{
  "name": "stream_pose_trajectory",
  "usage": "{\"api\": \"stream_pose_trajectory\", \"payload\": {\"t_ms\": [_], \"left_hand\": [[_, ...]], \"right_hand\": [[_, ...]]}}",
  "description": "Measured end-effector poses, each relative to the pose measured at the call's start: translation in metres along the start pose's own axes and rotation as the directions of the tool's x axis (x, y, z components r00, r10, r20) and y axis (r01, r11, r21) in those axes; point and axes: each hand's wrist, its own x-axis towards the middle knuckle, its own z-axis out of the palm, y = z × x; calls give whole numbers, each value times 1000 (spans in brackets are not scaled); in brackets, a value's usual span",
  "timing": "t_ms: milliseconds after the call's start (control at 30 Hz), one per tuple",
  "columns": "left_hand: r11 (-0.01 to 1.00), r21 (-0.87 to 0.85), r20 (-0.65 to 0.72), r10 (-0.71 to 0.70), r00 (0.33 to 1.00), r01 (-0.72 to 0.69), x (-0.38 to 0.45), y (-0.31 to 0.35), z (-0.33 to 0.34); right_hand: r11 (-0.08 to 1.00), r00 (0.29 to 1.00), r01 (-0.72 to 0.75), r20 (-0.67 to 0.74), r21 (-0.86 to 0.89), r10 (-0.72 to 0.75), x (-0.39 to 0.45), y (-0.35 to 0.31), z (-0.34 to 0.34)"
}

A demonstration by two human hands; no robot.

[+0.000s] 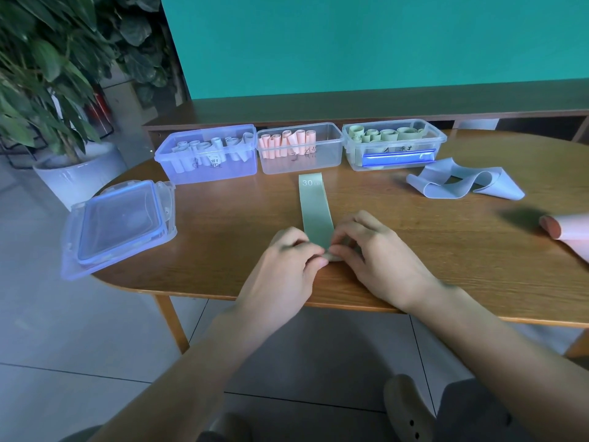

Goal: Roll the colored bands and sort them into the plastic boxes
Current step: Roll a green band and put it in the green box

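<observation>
Both hands, left hand (pixel 291 253), right hand (pixel 369 250), pinching green band's (pixel 314 205) rolled near end, wooden table (pixel 414 250)

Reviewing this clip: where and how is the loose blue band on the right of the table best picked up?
The blue band lies unrolled in wavy folds, right of the green band that both hands are rolling. Probably best to pinch one raised fold near its middle, coming from above with the right hand, the nearer one. The hump stands off the table, giving fingers room underneath.
</observation>
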Motion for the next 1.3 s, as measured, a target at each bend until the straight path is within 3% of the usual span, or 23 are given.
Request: {"api": "stream_pose_trajectory", "payload": {"t_ms": [233,367,500,700,967,1133,1300], "left_hand": [[1000,18,-22,-20,1000,21,6,-2,5],[998,-56,-60,-36,998,32,10,-2,5],[1000,-2,-36,-11,999,11,15,-5,5],[1000,24,-5,-19,1000,19,17,-3,5],[997,73,-8,-36,999,36,20,-2,9],[997,51,47,-56,997,53,26,-3,6],[995,-8,9,-98,995,98,30,-7,5]], "right_hand": [[997,990,66,125,-42,-60,-2,9,-6],[993,995,58,92,-101,-48,2,8,-3],[985,996,46,83,-165,-33,4,7,-1],[997,998,66,-10,-33,-67,7,12,0],[999,997,37,75,-28,-35,11,20,0],[998,996,12,86,-57,-7,15,19,-1],[997,999,5,36,-77,-3,15,19,0]]}}
